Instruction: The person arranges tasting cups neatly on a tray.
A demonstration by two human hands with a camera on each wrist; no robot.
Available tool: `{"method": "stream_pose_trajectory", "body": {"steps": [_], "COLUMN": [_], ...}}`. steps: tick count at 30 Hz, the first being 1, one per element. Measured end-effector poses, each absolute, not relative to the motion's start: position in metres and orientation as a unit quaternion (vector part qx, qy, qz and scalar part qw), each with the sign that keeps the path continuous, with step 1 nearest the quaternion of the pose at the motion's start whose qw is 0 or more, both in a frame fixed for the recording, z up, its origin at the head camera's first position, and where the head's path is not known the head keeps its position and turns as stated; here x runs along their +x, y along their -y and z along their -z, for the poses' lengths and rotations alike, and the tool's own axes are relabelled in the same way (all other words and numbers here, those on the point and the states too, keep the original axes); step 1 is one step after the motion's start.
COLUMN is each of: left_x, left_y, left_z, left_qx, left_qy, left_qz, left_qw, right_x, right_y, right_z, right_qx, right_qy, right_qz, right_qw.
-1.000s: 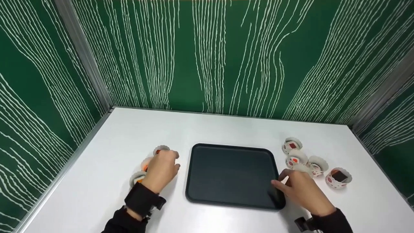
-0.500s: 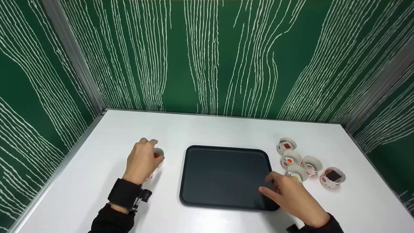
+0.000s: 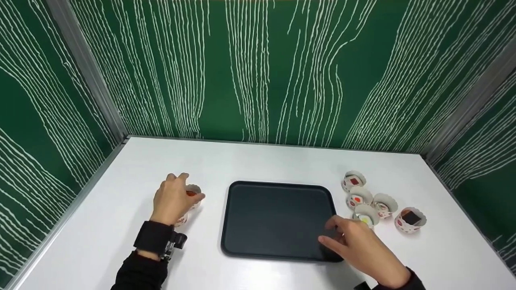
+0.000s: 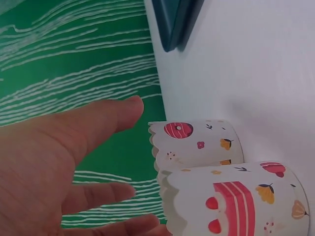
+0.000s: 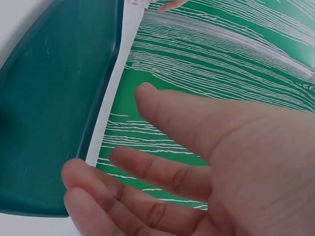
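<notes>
My left hand is beside a paper baking cup with something red inside, its thumb stretched across the near side of the rim. Part of a second baking cup shows under the hand. In the left wrist view, thumb and fingers are spread, and the front cup, printed with cake and fruit, stands just beyond the fingertips. My right hand hovers at the right front corner of a dark tray. Its fingers are loosely bent, thumb apart, with nothing between them in the right wrist view.
Right of the tray stands a cluster of baking cups with small coloured pieces inside. Farther right is one cup holding a dark square piece. Green panels with wavy white lines border the white table.
My left hand has shifted left, from over the left cups to beside the far one, its thumb now in front of that cup. My right hand has moved slightly left over the tray corner.
</notes>
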State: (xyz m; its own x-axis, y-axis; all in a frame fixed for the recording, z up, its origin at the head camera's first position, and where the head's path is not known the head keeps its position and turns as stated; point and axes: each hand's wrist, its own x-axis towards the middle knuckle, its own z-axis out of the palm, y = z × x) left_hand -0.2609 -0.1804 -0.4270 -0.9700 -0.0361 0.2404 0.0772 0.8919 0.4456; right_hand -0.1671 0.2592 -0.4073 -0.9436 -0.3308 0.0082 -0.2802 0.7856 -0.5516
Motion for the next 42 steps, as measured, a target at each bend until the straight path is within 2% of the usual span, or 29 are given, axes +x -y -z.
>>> {"method": "stream_pose_trajectory", "body": {"steps": [12,42], "left_x": [-0.262,-0.265], "left_y": [0.186,0.181], "left_z": [0.431,0.443], "left_qx": [0.011,0.008], "left_qy": [0.968,0.962], "left_qz": [0.244,0.263], "left_qw": [0.066,0.074], "right_x": [-0.166,-0.167], "right_y": [-0.258,-0.260], "right_z": [0.406,0.403], "right_qx": [-0.161,-0.166], "right_qy": [-0.941,-0.943], "right_qz": [0.292,0.282], "right_qw": [0.053,0.056]}}
